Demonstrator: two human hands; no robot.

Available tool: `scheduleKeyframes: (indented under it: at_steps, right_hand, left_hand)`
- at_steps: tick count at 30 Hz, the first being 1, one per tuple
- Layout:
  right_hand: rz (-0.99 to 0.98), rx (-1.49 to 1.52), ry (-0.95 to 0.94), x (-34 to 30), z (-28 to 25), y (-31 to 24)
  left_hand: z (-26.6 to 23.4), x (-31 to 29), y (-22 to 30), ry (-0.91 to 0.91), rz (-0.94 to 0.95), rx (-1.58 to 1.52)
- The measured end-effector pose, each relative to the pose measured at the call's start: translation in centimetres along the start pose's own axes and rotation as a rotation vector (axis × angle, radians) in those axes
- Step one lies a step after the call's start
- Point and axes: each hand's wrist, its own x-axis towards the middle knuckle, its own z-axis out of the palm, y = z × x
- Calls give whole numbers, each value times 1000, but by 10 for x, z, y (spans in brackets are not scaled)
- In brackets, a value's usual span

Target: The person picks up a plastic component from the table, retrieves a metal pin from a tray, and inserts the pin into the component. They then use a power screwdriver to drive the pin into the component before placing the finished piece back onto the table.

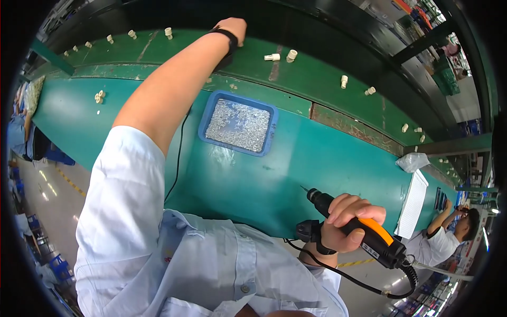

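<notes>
And here's the electric screwdriver (376, 232), black with an orange strip, right of the blue tray (273, 127) and on its near side. Its long axis slants, the thin bit aimed up and left, roughly at the tray. The right hand (346, 219) is wrapped firmly around the barrel, so that's the hand clamped on the tool.

Now look beyond the tray: the left hand (232, 30) is out at full stretch over the green ledge (317, 71). Its fingers are turned away, so I can't tell whether they're apart or together. Just right of it, also on the tray's far side, are a cream fitting (272, 57) lying sideways, long axis running left to right, and an upright fitting (291, 55), short and stepped. The left hand is much the nearer to both.

Inside the tray, a glittering scatter of small metal pieces (227, 132), slim and silvery, against smooth plastic walls. Under it, the table (237, 185) has a glossy teal top; the ledge's edge is scuffed. Well right of the tray there's a crinkled clear bag (413, 161) and a long white sheet (413, 203).
</notes>
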Motion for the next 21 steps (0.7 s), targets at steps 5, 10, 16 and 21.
scheduleKeyframes:
  at_steps: [5,10,16,21]
  right_hand:
    - [11,-19,7,-3,5,-5]
    - [22,-6,-5,-5,8,-9]
    - [41,7,-14,-6,15,-10]
    - [57,49,-93,-5,31,-9]
  left_hand:
    - [13,-2,-5,-64,13,-121]
    - [-49,-59,29,-52,177,-305]
    - [-76,-254,52,-283,646,-433]
    - [-46,-327,39,-490,548,-448]
